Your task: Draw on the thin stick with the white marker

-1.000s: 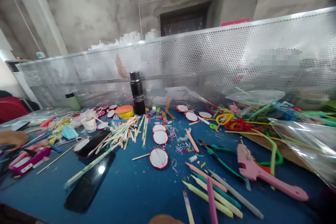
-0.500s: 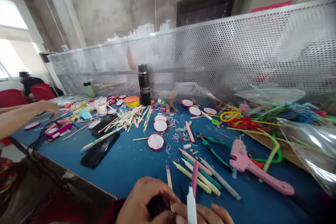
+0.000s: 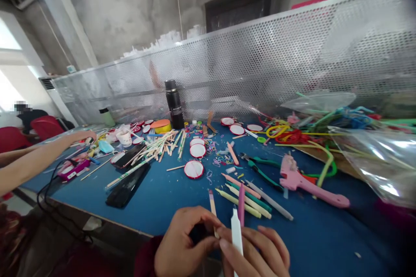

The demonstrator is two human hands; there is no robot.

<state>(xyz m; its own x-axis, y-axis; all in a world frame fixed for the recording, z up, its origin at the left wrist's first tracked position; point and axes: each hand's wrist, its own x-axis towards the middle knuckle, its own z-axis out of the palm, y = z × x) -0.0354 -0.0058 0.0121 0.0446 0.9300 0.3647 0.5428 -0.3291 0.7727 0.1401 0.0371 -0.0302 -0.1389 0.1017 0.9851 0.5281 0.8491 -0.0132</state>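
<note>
My left hand (image 3: pixel 185 240) is closed, its thumb and fingertips pinching the lower end of a flat wooden craft stick (image 3: pixel 212 202) with a purple-coloured tip. My right hand (image 3: pixel 256 253) is wrapped round a white marker (image 3: pixel 237 233), which points upward, and its fingertips meet the left hand's at the stick. Just behind the white marker stands or lies a purple marker (image 3: pixel 241 205); whether the right hand also grips it I cannot tell. Beyond my hands lie several markers, among them a yellow-green one (image 3: pixel 238 203), a grey one (image 3: pixel 273 201) and a peach one (image 3: pixel 232 153).
Pliers (image 3: pixel 260 171) and a pink glue gun (image 3: pixel 308 188) lie at right. Round white discs with red rims (image 3: pixel 194 169), a pile of sticks (image 3: pixel 165 143), a black phone (image 3: pixel 128 186) and a black bottle (image 3: pixel 174 106) stand farther off. Another person's arm (image 3: pixel 39 160) reaches in from the left.
The view has shifted slightly, so the table items sit a little higher. Both my hands keep their grip. At left, the other person's arm has reached farther right over the table.
</note>
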